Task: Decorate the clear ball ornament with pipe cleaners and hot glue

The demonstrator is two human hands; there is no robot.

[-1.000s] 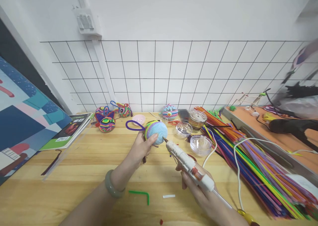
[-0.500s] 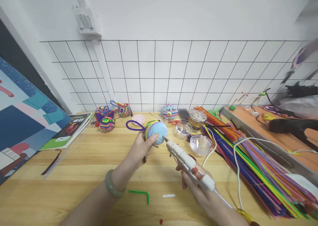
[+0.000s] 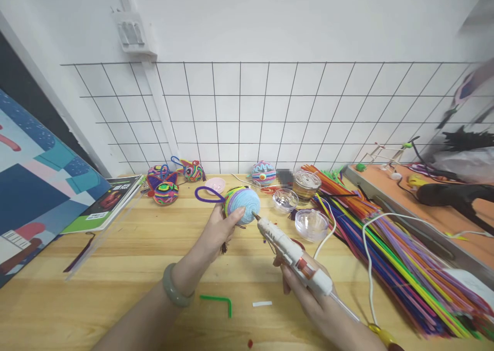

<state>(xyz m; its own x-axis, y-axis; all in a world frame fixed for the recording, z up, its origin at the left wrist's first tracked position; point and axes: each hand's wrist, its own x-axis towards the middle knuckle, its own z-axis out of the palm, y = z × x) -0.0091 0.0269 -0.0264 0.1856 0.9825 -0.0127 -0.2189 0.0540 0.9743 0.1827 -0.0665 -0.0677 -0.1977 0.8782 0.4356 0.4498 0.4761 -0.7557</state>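
Left of the ball, on the tabletop, sits a cat-faced toy (image 3: 165, 192). My left hand (image 3: 223, 228) is part-closed round the ball (image 3: 249, 202), thumb on its blue side; the fingers behind are hidden. I hold it above the table, its purple loop (image 3: 210, 202) pointing left and its blue end right towards the gun (image 3: 285, 245); its long axis, as far as such a round thing has one, runs roughly level, left to right. Just right of it, my right hand (image 3: 312, 295) is wrapped round the gun, nozzle at the blue end; I can't tell if the trigger is squeezed. I judge this a gluing step, calling for a still ball and a steady tip.
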